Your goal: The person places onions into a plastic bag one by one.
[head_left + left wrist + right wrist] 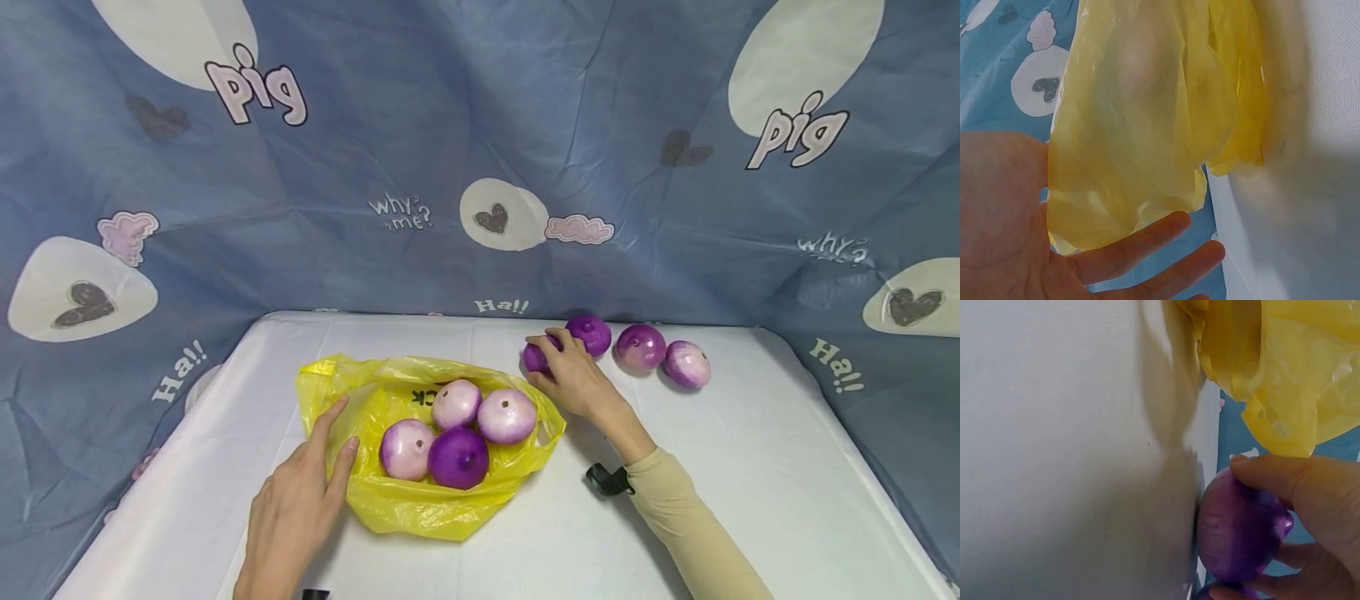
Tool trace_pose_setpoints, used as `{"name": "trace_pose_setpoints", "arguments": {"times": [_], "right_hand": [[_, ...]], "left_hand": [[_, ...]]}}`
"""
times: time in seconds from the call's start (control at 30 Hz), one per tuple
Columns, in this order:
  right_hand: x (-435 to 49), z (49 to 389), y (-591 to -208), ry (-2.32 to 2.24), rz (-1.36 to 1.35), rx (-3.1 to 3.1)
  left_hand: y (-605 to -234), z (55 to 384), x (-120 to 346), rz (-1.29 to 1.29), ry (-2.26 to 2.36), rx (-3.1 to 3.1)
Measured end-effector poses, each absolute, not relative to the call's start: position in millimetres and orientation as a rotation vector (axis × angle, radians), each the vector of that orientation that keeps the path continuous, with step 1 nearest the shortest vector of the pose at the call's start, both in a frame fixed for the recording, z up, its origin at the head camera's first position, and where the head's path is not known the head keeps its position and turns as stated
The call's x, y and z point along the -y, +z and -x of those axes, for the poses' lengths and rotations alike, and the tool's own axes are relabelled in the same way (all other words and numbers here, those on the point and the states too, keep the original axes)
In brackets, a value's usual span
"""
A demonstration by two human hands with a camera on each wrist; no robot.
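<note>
A yellow plastic bag (pixel 420 512) lies with its mouth spread, holding several onions, among them a dark purple onion (pixel 458 458) and a paler white-and-purple onion (pixel 507 416). My left hand (pixel 292 500) is at the bag's left edge with fingers extended; in the left wrist view the yellow film (pixel 1129 144) hangs against the palm side. Beyond the bag's right corner, my right hand (pixel 573 379) grips a purple onion (pixel 1235 531), thumb on one side and fingers on the other. The hand covers part of that onion in the head view.
Three more onions sit at the back right of the white table (pixel 750 467): a purple onion (pixel 588 334) right beside the gripped one, a reddish-purple onion (pixel 640 347) and a white-and-purple onion (pixel 687 364). A blue printed cloth (pixel 420 275) hangs behind.
</note>
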State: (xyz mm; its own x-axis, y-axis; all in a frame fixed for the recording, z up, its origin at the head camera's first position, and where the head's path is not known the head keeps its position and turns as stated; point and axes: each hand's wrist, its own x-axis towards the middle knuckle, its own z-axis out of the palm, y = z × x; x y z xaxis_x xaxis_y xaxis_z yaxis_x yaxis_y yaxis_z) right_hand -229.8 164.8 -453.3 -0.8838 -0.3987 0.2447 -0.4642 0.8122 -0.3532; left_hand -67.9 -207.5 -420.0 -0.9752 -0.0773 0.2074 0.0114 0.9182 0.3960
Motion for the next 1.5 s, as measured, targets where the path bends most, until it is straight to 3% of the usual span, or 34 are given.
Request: {"name": "trace_pose_setpoints", "arguments": {"times": [0.73,1.5], "right_hand": [[-161,221,-433,0.686,-0.721,2.811],[-114,190,-393,0.649,-0.927,2.687]], "left_hand": [[-419,68,208,-0.05,-0.588,2.861],[-418,67,208,-0.067,-0.592,2.86]]}}
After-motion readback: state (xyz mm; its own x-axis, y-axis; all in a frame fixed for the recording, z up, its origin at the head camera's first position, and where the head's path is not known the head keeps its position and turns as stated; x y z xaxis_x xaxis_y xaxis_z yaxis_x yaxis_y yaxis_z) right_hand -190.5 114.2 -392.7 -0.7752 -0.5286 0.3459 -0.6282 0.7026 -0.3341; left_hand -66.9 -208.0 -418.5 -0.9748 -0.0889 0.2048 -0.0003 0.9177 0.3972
